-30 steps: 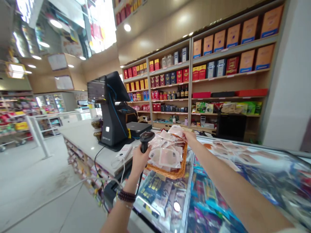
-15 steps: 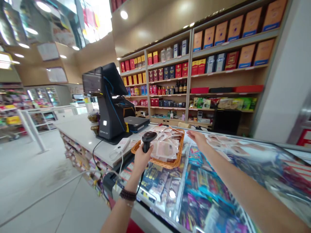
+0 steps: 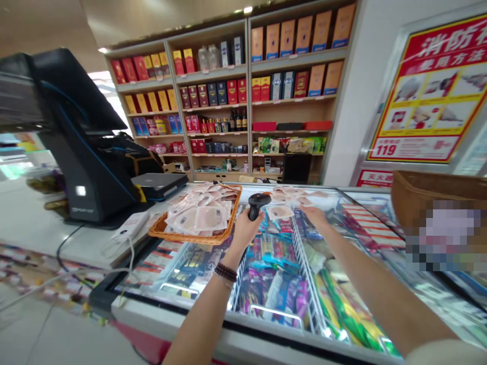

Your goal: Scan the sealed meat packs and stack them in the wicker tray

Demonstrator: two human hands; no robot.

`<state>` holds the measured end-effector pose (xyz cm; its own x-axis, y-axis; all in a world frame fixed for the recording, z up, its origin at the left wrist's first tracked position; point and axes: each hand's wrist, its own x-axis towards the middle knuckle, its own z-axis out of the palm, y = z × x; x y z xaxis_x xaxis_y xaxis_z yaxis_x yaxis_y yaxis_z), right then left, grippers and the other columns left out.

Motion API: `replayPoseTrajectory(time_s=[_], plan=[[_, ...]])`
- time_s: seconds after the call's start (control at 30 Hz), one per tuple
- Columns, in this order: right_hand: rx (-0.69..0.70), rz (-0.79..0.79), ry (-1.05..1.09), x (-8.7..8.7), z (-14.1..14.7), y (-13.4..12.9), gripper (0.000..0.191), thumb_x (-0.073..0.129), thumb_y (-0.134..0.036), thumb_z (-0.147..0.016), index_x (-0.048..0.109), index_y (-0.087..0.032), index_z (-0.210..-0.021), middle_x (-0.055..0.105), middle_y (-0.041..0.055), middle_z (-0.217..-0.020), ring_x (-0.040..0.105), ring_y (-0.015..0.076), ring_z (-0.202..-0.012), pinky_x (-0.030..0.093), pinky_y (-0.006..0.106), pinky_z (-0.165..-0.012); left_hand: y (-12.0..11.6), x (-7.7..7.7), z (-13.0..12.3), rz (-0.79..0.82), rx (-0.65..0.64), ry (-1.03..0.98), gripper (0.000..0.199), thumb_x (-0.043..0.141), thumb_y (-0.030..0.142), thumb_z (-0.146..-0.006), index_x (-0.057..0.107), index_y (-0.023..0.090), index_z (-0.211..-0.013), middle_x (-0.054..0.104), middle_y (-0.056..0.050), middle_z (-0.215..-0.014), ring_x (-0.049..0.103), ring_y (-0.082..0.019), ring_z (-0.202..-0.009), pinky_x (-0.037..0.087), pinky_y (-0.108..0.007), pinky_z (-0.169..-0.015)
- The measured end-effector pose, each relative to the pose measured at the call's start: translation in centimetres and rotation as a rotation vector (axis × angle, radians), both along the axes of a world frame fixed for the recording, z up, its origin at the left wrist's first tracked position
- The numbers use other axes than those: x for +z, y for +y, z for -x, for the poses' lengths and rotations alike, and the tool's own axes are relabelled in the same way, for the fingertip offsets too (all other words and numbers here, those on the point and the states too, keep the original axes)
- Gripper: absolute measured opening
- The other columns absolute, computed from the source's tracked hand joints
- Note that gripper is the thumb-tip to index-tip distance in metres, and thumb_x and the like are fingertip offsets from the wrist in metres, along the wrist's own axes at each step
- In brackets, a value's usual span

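Observation:
My left hand (image 3: 246, 228), with a dark beaded bracelet at the wrist, is wrapped round the handle of a black handheld scanner (image 3: 259, 199). The scanner's head points up and away over the glass freezer top. Just left of it, an orange wicker basket (image 3: 154, 232) is heaped with flat clear packets (image 3: 207, 217). More flat packets (image 3: 280, 212) lie loose on the glass between and beyond my hands. My right hand (image 3: 312, 215) reaches to the right end of these packets, its fingertips at one of them; whether it grips the packet is too small to tell.
A black checkout terminal (image 3: 81, 152) stands on the white counter at left, beside a flat grey device (image 3: 160, 183) and a white cabled box (image 3: 131, 225). Bagged goods show inside the freezer (image 3: 272, 299). A brown container (image 3: 437, 190) is at right. Stocked shelves (image 3: 213, 114) line the back.
The view has swung right, bringing in the red poster and brown container. My left hand has carried the scanner from over the basket to its right side. My right hand is now at the loose packets.

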<state>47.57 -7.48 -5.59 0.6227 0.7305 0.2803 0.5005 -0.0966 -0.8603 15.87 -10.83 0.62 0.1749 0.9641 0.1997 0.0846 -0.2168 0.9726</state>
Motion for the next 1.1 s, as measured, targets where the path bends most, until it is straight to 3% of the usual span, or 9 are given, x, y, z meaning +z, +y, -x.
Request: replayPoseTrajectory(time_s=[0.17, 0.3, 0.4, 0.5, 0.6, 0.73, 0.87, 1.1], plan=[[-0.067, 0.274, -0.296, -0.9, 2.6, 0.2, 0.041, 0.075, -0.064, -0.088, 0.087, -0.026, -0.088, 0.081, 0.015, -0.102, 0.075, 0.0389, -0.113, 0.055, 0.057, -0.106, 0.7, -3.3, -1.8, 0.055, -0.025, 0.131, 0.02, 0.082, 0.031, -0.086, 0.067, 0.018, -0.087, 0.057, 0.005, -0.057, 0.059, -0.015, -0.047, 0.058, -0.028, -0.052], [-0.149, 0.348, -0.342, -0.9, 4.0, 1.1, 0.035, 0.083, -0.058, -0.084, 0.086, -0.025, -0.095, 0.08, 0.0172, -0.112, 0.07, 0.0429, -0.125, 0.05, 0.059, -0.11, 1.3, -4.6, -1.5, 0.053, -0.007, 0.186, 0.022, 0.083, 0.033, -0.087, 0.067, 0.019, -0.089, 0.058, 0.004, -0.058, 0.062, -0.016, -0.049, 0.058, -0.028, -0.052], [-0.098, 0.241, -0.254, -1.5, 3.5, 1.2, 0.025, 0.079, -0.048, -0.086, 0.08, -0.024, -0.091, 0.081, 0.0123, -0.1, 0.075, 0.0382, -0.115, 0.054, 0.052, -0.104, 1.3, -4.7, -1.5, 0.046, 0.001, 0.216, 0.019, 0.079, 0.033, -0.091, 0.067, 0.019, -0.091, 0.06, 0.003, -0.061, 0.062, -0.016, -0.048, 0.057, -0.027, -0.051], [-0.053, -0.003, -0.025, -2.4, 2.9, 1.0, 0.021, 0.072, -0.045, -0.088, 0.068, -0.025, -0.09, 0.076, 0.0046, -0.079, 0.078, 0.0313, -0.09, 0.061, 0.044, -0.087, 0.9, -4.6, -1.7, 0.013, -0.022, 0.227, 0.019, 0.078, 0.034, -0.091, 0.068, 0.019, -0.094, 0.063, 0.002, -0.065, 0.062, -0.016, -0.048, 0.054, -0.026, -0.05], [-0.057, -0.25, 0.277, -3.0, 2.6, 0.8, 0.033, 0.074, -0.055, -0.083, 0.058, -0.028, -0.092, 0.067, -0.0014, -0.068, 0.075, 0.028, -0.071, 0.064, 0.043, -0.072, 0.3, -4.5, -1.7, -0.024, -0.069, 0.243, 0.022, 0.08, 0.037, -0.09, 0.068, 0.019, -0.094, 0.062, 0.003, -0.062, 0.062, -0.016, -0.048, 0.051, -0.024, -0.049], [-0.027, -0.478, 0.481, -3.2, 2.8, 0.5, 0.052, 0.086, -0.063, -0.069, 0.05, -0.03, -0.087, 0.065, -0.004, -0.07, 0.075, 0.0258, -0.073, 0.069, 0.045, -0.073, -0.1, -4.6, -1.5, -0.044, -0.147, 0.24, 0.023, 0.079, 0.04, -0.089, 0.07, 0.019, -0.092, 0.06, 0.004, -0.061, 0.063, -0.016, -0.049, 0.049, -0.024, -0.05], [0.045, -0.474, 0.513, -2.9, 3.4, 0.3, 0.058, 0.09, -0.067, -0.063, 0.05, -0.03, -0.085, 0.066, -0.004, -0.068, 0.075, 0.0267, -0.072, 0.071, 0.048, -0.074, -0.3, -4.5, -1.4, -0.053, -0.171, 0.212, 0.027, 0.081, 0.043, -0.086, 0.071, 0.02, -0.095, 0.059, 0.005, -0.061, 0.06, -0.014, -0.049, 0.048, -0.022, -0.049], [0.039, -0.349, 0.458, -2.0, 4.3, -0.4, 0.045, 0.082, -0.063, -0.08, 0.058, -0.029, -0.095, 0.068, -0.0021, -0.069, 0.079, 0.0285, -0.081, 0.071, 0.047, -0.081, -0.7, -4.2, -1.4, -0.071, -0.166, 0.215, 0.022, 0.079, 0.038, -0.086, 0.071, 0.019, -0.093, 0.057, 0.005, -0.062, 0.058, -0.014, -0.05, 0.049, -0.024, -0.051]])
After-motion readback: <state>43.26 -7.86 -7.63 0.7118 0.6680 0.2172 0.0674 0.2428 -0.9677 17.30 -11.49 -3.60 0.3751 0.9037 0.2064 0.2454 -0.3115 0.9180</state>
